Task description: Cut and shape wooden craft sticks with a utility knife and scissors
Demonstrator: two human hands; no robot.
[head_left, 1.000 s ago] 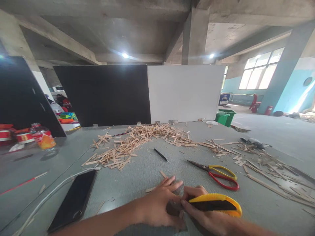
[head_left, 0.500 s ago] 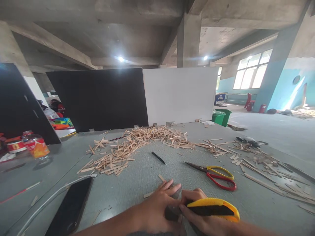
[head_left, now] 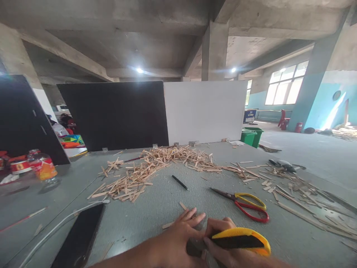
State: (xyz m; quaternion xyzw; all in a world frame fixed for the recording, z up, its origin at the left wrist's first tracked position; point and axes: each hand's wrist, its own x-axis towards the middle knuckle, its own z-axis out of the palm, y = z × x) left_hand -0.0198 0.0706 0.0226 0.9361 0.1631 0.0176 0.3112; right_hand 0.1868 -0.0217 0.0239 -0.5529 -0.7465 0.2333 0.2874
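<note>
My right hand (head_left: 223, 242) is closed around the yellow-and-black handle of a utility knife (head_left: 240, 238) at the bottom of the view. Its blade is hidden by the hands. Right beside it, my left hand (head_left: 182, 234) lies on the grey table with its fingers stretched out and apart. A dark grey piece, blurred, shows between the two hands; I cannot tell what it belongs to. Thin wooden strips (head_left: 168, 225) poke out by the left hand's fingers. Scissors (head_left: 237, 199) with one yellow and one red handle loop lie beyond the right hand, blades apart. A black pen (head_left: 180, 182) rests farther forward.
A heap of small wooden strips (head_left: 156, 163) curves across the table's back. More long strips (head_left: 301, 216) lie at right. A phone (head_left: 79, 234) with a white cable and a bottle (head_left: 43, 167) are at left. Black and white boards (head_left: 206, 111) stand behind; green bins (head_left: 251, 137) are beyond.
The whole view has shifted slightly downward in the picture. Both hands stay nearly in place, with the knife handle tilted very slightly.
</note>
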